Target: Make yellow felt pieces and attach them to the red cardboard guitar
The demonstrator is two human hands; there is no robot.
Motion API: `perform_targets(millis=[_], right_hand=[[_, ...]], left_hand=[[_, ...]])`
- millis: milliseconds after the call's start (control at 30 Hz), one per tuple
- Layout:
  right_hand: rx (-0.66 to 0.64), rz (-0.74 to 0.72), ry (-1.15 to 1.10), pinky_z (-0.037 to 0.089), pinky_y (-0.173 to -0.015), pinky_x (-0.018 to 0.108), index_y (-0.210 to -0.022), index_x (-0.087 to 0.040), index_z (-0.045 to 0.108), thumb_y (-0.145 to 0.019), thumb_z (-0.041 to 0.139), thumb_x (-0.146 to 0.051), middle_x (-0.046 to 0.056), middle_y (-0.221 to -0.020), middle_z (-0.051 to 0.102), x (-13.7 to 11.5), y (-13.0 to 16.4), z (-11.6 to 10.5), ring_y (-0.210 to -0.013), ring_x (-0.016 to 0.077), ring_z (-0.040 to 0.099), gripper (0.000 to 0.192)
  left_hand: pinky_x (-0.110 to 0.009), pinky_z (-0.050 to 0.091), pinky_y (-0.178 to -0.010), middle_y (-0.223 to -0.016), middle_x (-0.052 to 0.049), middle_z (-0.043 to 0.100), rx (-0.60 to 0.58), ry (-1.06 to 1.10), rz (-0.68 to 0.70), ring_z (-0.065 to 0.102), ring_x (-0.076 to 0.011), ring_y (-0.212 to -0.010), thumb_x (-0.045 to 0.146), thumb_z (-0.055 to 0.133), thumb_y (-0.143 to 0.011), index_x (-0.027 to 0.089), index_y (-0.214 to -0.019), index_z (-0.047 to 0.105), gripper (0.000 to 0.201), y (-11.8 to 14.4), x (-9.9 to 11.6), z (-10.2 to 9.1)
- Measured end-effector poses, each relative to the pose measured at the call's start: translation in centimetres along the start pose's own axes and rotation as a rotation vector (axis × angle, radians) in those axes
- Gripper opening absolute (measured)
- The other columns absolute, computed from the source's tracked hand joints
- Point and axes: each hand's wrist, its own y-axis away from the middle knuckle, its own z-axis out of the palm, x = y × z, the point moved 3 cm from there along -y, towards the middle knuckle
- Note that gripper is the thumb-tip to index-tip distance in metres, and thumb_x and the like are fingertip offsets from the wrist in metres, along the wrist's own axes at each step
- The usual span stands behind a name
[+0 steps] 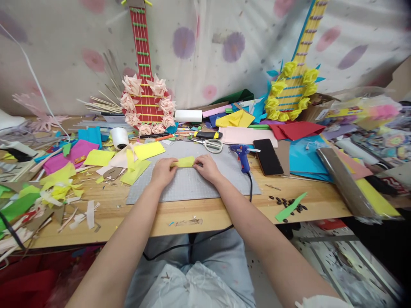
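Observation:
A small strip of yellow paper [185, 162] is stretched between my two hands, just over the grey cutting mat [189, 188]. My left hand [164, 172] pinches its left end, and my right hand [207, 167] grips the right end with curled fingers. Beyond my right hand lie white-handled scissors [213, 146]. A blue glue gun [241, 157] rests on the mat's right side, its cord running down past the table edge. Left of my left hand, yellow paper pieces [136, 172] overlap the mat.
A red paper guitar [145, 64] with pink flowers and a yellow one [303, 55] lean at the back. Paper scraps [61, 179] cover the table's left. On the right are a black phone [268, 156], dark beads [290, 202], a green strip [291, 207] and a long wrapped roll [346, 184].

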Motion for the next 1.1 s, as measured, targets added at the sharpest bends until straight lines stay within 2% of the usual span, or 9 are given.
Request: perform_targets(millis=[233,400,467,567,633,700,767,900,1100], right_hand=[[0.006,0.134,-0.078,0.036,-0.072,0.024,-0.082,-0.017,0.062,-0.076,0.058,-0.023,0.002,-0.081,0.06,0.1,-0.1,-0.3,-0.077,0.0135,0.049,0.009],[0.06,0.309,-0.043,0.032,-0.063,0.023,-0.068,-0.017,0.054,-0.088,0.037,-0.034,0.001,-0.069,0.056,-0.1,-0.2,-1.9,-0.068,0.0131,0.048,0.031],[0.02,0.375,-0.012,0.03,-0.06,0.024,-0.066,-0.018,0.05,-0.09,0.03,-0.038,0.001,-0.066,0.054,-0.4,0.0,-3.0,-0.066,0.0139,0.048,0.037],[-0.203,0.325,0.0,0.03,-0.058,0.023,-0.065,-0.019,0.046,-0.088,0.033,-0.036,0.001,-0.065,0.052,-1.1,0.8,-5.4,-0.063,0.0129,0.047,0.032],[-0.47,0.239,-0.054,0.031,-0.056,0.022,-0.069,-0.018,0.046,-0.085,0.039,-0.035,0.0,-0.065,0.051,-1.1,2.3,-7.6,-0.06,0.0113,0.046,0.024],[-0.733,0.183,-0.106,0.032,-0.054,0.021,-0.077,-0.019,0.047,-0.077,0.049,-0.03,-0.002,-0.069,0.052,-0.3,4.4,-10.4,-0.059,0.0099,0.047,0.012],[-0.849,0.209,-0.003,0.032,-0.055,0.02,-0.077,-0.018,0.048,-0.07,0.055,-0.025,-0.001,-0.074,0.055,1.3,6.6,-13.4,-0.063,0.0105,0.049,0.012],[-0.768,0.509,0.444,0.026,-0.051,0.021,-0.066,-0.019,0.043,-0.058,0.059,-0.015,-0.001,-0.065,0.054,5.9,10.3,-17.9,-0.061,0.0124,0.049,0.018],[-0.676,0.555,0.45,0.022,-0.048,0.025,-0.064,-0.021,0.041,-0.053,0.06,-0.009,0.001,-0.062,0.055,8.3,13.3,-17.8,-0.054,0.0121,0.048,0.025]], left_hand=[[-0.036,0.041,-0.088,-0.097,-0.005,0.066,0.036,-0.006,-0.034,0.056,-0.0212,-0.093,0.016,0.049,-0.073,0.019,-0.098,0.063,0.029,0.0,-0.2,-0.1],[-0.034,0.04,-0.09,-0.09,0.0,0.068,0.048,0.044,-0.034,0.054,-0.0206,-0.094,0.003,0.044,-0.063,0.019,-0.106,0.057,0.048,0.1,-0.2,-0.3],[-0.035,0.04,-0.091,-0.089,0.001,0.068,0.057,0.052,-0.033,0.054,-0.0208,-0.094,0.003,0.043,-0.061,0.019,-0.106,0.057,0.05,0.2,-0.1,-0.4],[-0.035,0.039,-0.09,-0.088,0.001,0.068,0.086,0.05,-0.046,0.054,-0.0209,-0.093,0.004,0.043,-0.063,0.019,-0.105,0.057,0.047,0.3,0.1,-0.6],[-0.035,0.039,-0.089,-0.089,0.0,0.067,0.102,0.052,-0.057,0.054,-0.0208,-0.092,0.005,0.044,-0.063,0.019,-0.105,0.056,0.046,0.3,0.1,-0.7],[-0.035,0.039,-0.089,-0.09,0.0,0.067,0.118,0.053,-0.069,0.054,-0.0209,-0.093,0.006,0.044,-0.064,0.019,-0.106,0.056,0.045,0.3,0.1,-0.7],[-0.035,0.039,-0.09,-0.091,0.0,0.067,0.128,0.054,-0.077,0.054,-0.0209,-0.093,0.008,0.045,-0.065,0.02,-0.106,0.055,0.044,0.3,0.1,-0.8],[-0.035,0.039,-0.091,-0.092,0.0,0.066,0.127,0.061,-0.073,0.054,-0.0212,-0.094,0.009,0.046,-0.065,0.02,-0.106,0.055,0.044,0.3,0.3,-0.9],[-0.036,0.038,-0.092,-0.093,0.0,0.066,0.123,0.048,-0.061,0.054,-0.0213,-0.096,0.009,0.045,-0.065,0.02,-0.106,0.055,0.044,0.3,0.4,-1.0]])
